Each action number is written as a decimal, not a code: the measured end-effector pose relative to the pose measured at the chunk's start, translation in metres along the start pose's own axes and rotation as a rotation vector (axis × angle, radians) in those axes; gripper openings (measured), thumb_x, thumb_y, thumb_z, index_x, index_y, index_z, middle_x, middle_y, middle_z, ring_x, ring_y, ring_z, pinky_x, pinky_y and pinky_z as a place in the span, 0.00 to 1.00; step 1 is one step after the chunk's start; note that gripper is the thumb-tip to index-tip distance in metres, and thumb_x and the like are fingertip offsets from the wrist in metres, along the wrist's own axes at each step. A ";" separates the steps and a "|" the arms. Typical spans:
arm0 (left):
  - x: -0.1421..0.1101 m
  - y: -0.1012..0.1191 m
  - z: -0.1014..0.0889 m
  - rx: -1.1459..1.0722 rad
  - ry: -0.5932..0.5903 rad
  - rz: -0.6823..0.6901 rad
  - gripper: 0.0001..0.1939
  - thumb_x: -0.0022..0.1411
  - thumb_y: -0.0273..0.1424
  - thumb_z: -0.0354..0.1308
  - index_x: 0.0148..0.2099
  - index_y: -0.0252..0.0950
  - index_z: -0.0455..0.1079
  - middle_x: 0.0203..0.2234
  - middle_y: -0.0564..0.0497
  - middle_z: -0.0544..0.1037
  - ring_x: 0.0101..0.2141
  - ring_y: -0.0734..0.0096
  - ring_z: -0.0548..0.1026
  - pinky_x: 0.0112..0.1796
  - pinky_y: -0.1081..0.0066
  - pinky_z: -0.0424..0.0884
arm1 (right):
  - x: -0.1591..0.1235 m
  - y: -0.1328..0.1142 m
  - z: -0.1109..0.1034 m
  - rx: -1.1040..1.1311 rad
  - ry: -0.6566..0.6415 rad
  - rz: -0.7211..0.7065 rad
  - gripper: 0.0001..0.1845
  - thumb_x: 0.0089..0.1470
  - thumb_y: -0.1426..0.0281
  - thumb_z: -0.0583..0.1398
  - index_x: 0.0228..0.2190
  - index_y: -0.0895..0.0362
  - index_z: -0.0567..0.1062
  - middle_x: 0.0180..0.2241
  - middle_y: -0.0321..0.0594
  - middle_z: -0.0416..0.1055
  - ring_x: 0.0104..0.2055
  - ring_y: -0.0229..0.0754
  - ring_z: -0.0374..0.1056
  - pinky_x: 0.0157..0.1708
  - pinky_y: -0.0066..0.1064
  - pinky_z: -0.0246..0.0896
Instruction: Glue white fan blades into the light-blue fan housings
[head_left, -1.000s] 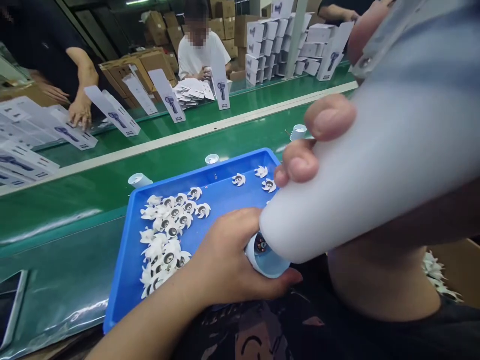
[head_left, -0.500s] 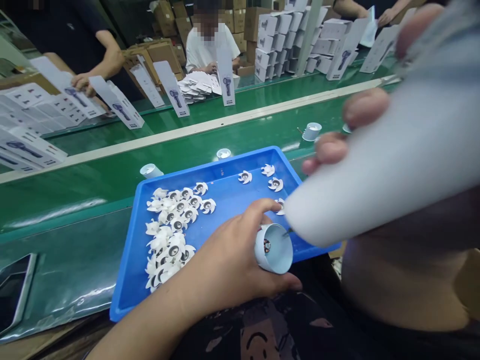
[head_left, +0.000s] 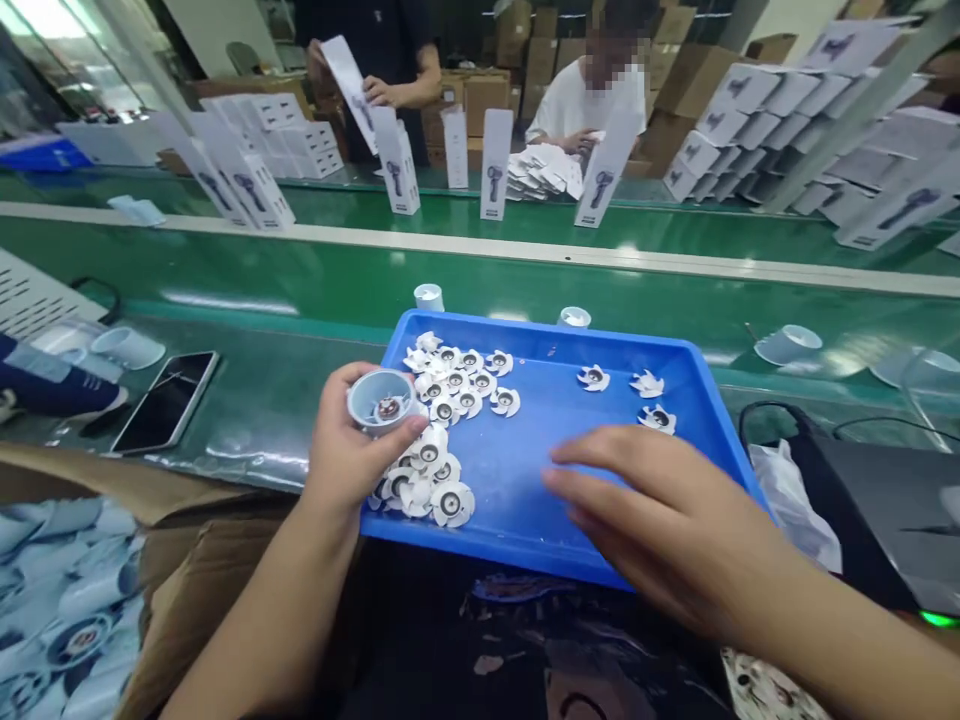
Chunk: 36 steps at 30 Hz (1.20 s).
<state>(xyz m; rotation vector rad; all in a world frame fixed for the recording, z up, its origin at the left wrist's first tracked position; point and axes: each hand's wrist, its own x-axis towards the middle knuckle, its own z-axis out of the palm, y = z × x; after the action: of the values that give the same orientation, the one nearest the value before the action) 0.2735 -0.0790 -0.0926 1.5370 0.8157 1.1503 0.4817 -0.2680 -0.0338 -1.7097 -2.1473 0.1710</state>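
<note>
My left hand point(head_left: 341, 440) is closed around a light blue fan housing point(head_left: 364, 400), a short round tube tilted with its mouth up. Inside the tube sits a small motor with coppery windings. The housing is held above the left part of a blue tray point(head_left: 517, 545). White fan blades point(head_left: 450, 503) with dark round hubs lie heaped along that side, partly behind my left hand. Over the tray's right half hovers my right hand point(head_left: 652, 510), slightly blurred, its fingers stretched out and no object visible in them. Near it rest a few separate fan blades point(head_left: 594, 378).
Behind the tray, more housings point(head_left: 789, 345) stand on the green conveyor point(head_left: 337, 265). A phone point(head_left: 166, 402) lies left, above a carton of housings point(head_left: 97, 590). A black device point(head_left: 877, 500) sits right. Across the line, two people handle white printed boxes point(head_left: 496, 165).
The large white tool with a thin tip has left my right hand and the view. My left hand has moved left with the housing, now turned mouth up. The view has swung left.
</note>
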 end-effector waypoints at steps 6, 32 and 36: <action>-0.002 -0.001 -0.001 0.021 -0.026 0.032 0.32 0.44 0.39 0.74 0.47 0.40 0.62 0.40 0.49 0.76 0.41 0.62 0.77 0.42 0.65 0.73 | 0.096 0.007 0.058 -0.090 -0.361 -0.101 0.14 0.62 0.75 0.55 0.47 0.55 0.76 0.46 0.43 0.72 0.45 0.47 0.70 0.42 0.37 0.67; -0.009 0.007 -0.005 0.078 -0.242 0.052 0.27 0.48 0.34 0.70 0.52 0.39 0.70 0.47 0.45 0.78 0.47 0.55 0.76 0.48 0.61 0.71 | 0.044 0.011 0.058 -0.406 -0.584 0.396 0.09 0.62 0.78 0.55 0.41 0.61 0.75 0.41 0.47 0.70 0.41 0.47 0.71 0.39 0.38 0.69; -0.011 0.007 -0.005 0.231 -0.336 0.096 0.28 0.48 0.36 0.68 0.52 0.38 0.68 0.41 0.46 0.78 0.40 0.57 0.77 0.42 0.61 0.74 | 0.045 0.010 0.060 -0.367 -0.577 0.426 0.09 0.60 0.80 0.57 0.42 0.62 0.75 0.41 0.44 0.71 0.40 0.43 0.71 0.41 0.39 0.70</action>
<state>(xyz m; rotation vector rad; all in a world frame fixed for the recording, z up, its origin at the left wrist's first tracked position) 0.2643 -0.0895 -0.0886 1.9159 0.6681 0.8523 0.4601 -0.2136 -0.0823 -2.5819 -2.2542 0.4586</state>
